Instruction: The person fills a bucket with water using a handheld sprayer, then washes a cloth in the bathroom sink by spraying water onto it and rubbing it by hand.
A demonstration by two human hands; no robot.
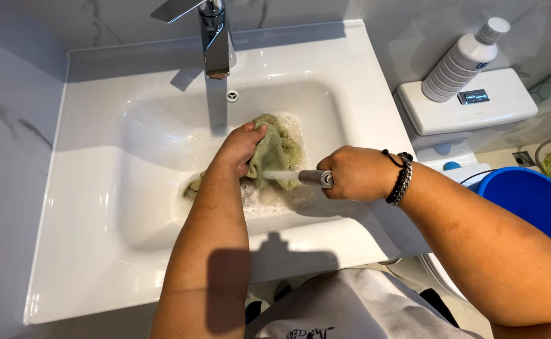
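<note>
Two bare hands worked in one white sink. The left hand sat near the middle of the basin, its fingers curled tight around one green cloth — wet, bunched, and flecked with soap suds. The cloth lay in the bowl at about 6 o'clock from the single chrome tap, part of it trailing out past the left wrist toward 8 o'clock. The right hand, at 3 o'clock from the cloth, was closed in a fist on one metal spray nozzle; its tip pointed toward 9 o'clock, and a thin jet of water ran from it straight into the cloth. Two dark bracelets circled the right wrist.

At 2 o'clock from the sink stood a white toilet cistern with one ribbed white bottle lying tilted on its lid against the wall. One blue bucket showed at 3 o'clock by the picture's right edge — only part of it in view.
</note>
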